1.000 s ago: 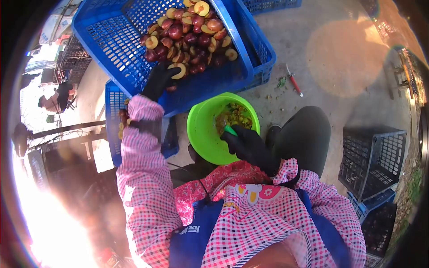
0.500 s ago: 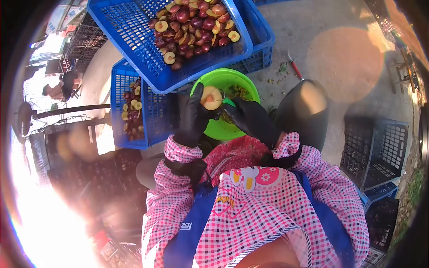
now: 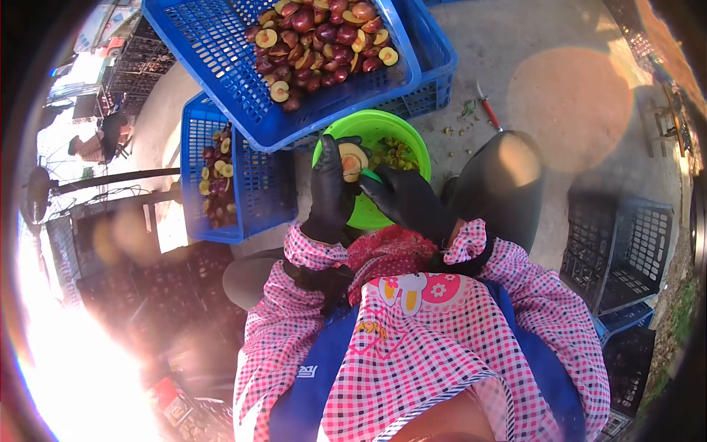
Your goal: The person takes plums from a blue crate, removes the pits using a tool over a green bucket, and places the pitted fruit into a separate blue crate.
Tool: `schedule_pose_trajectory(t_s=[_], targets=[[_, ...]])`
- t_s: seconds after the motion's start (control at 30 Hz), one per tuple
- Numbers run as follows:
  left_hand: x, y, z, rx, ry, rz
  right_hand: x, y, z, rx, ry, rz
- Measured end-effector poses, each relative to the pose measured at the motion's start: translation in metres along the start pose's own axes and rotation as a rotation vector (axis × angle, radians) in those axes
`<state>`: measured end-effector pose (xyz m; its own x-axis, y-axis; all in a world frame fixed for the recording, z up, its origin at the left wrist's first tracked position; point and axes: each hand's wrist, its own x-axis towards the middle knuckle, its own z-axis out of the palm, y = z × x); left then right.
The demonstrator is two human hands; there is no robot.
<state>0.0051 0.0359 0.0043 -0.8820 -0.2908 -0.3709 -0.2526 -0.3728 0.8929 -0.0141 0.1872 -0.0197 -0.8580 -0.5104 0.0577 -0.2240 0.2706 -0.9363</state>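
Note:
My left hand (image 3: 328, 193), in a black glove, grips a halved plum (image 3: 353, 161) with its cut face showing. Black-gloved too, my right hand (image 3: 405, 197) is closed around a small tool with a green handle (image 3: 370, 176). The tool's working end is against or just beside the plum, and I cannot make out its shape. Both hands are over a bright green basin (image 3: 421, 140) with small brownish-yellow fruit pieces (image 3: 395, 153) inside.
A blue crate (image 3: 221, 110) of halved plums (image 3: 313, 51) rests tilted on another crate ahead. A second blue crate (image 3: 269, 202) with plum halves stands at left. A red-handled knife (image 3: 489, 112) lies on the floor. Black crates (image 3: 637, 247) stand at right.
My left hand has shifted slightly right with the plum, and the cut face has turned. My right hand has moved a little left and down; the tool's metal end is less visible.

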Motion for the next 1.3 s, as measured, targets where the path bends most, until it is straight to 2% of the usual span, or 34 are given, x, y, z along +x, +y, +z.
schedule_pose_trajectory(t_s=[0.03, 0.07, 0.1, 0.13, 0.2, 0.23, 0.27, 0.3, 0.33, 0.4, 0.5, 0.53, 0.6, 0.63, 0.67, 0.73, 0.8, 0.83, 0.9, 0.93, 1.0, 1.03, 1.17, 1.3], targets=[[-0.002, 0.001, 0.002, 0.052, 0.039, 0.023, 0.001, 0.001, 0.000, 0.000, -0.001, 0.002], [-0.003, 0.002, 0.004, 0.105, 0.077, 0.043, 0.002, 0.004, 0.000, 0.061, -0.038, -0.085], [-0.004, 0.005, 0.006, 0.105, 0.076, 0.038, 0.004, 0.002, -0.003, 0.121, -0.074, -0.171], [-0.005, 0.010, 0.008, 0.083, 0.033, 0.017, 0.007, 0.001, -0.007, 0.121, -0.074, -0.166], [-0.003, 0.011, 0.009, 0.063, -0.009, -0.008, 0.011, -0.008, -0.020, 0.393, -0.480, 0.354], [0.000, 0.011, 0.009, 0.099, -0.068, 0.083, 0.011, -0.012, -0.026, 0.395, -0.482, 0.357], [0.002, 0.011, 0.009, 0.134, -0.126, 0.177, 0.011, -0.016, -0.033, 0.718, -0.621, 0.527], [0.002, 0.009, 0.011, 0.135, -0.125, 0.177, 0.010, -0.018, -0.036, 1.043, -0.754, 0.695], [0.003, 0.005, 0.015, 0.084, -0.127, 0.235, 0.007, -0.018, -0.033, 1.044, -0.753, 0.695], [0.007, 0.002, 0.020, 0.027, -0.136, 0.297, -0.002, -0.017, -0.025, 1.708, -0.812, 0.675], [0.011, 0.001, 0.022, -0.299, 0.045, -0.043, -0.006, -0.020, -0.029, 1.571, -0.767, 0.583], [0.016, 0.009, 0.014, -0.300, 0.046, -0.028, -0.004, -0.019, -0.030, 1.563, -0.779, 0.574], [0.029, 0.039, -0.017, -0.147, -0.013, 0.012, 0.000, -0.013, -0.027, 0.822, -0.650, 0.499], [0.032, 0.051, -0.028, 0.173, 0.001, 0.305, 0.000, -0.008, -0.023, 0.655, -0.671, 0.516], [0.038, 0.066, -0.040, 0.494, 0.012, 0.596, 0.001, -0.013, -0.023, 0.659, -0.670, 0.516], [0.099, 0.108, -0.077, 0.633, 0.063, 0.307, 0.006, -0.024, -0.023, 0.514, -0.677, 0.580], [0.160, 0.121, -0.111, 1.306, -0.088, 0.320, 0.009, -0.021, -0.021, 0.558, -0.662, 0.550], [0.183, 0.118, -0.120, 1.303, -0.096, 0.322, 0.012, -0.019, -0.022, 0.599, -0.636, 0.523], [0.211, 0.111, -0.120, 1.963, -0.092, 0.927, 0.015, -0.022, -0.021, 0.524, -0.641, 0.542], [0.223, 0.110, -0.110, 1.956, -0.101, 0.935, 0.018, -0.024, -0.022, 0.452, -0.649, 0.554], [0.247, 0.107, -0.090, 2.475, -0.082, 0.152, 0.020, -0.025, -0.027, 0.459, -0.665, 0.599], [0.257, 0.106, -0.085, 2.498, -0.182, 0.041, 0.019, -0.024, -0.028, 0.491, -0.613, 0.567], [0.268, 0.094, -0.088, 2.449, -0.176, 0.064, 0.020, -0.018, -0.029, 0.501, -0.523, 0.537], [0.230, 0.108, -0.095, 2.306, -0.122, 0.141, 0.016, -0.018, -0.027, 0.424, -0.479, 0.440]])
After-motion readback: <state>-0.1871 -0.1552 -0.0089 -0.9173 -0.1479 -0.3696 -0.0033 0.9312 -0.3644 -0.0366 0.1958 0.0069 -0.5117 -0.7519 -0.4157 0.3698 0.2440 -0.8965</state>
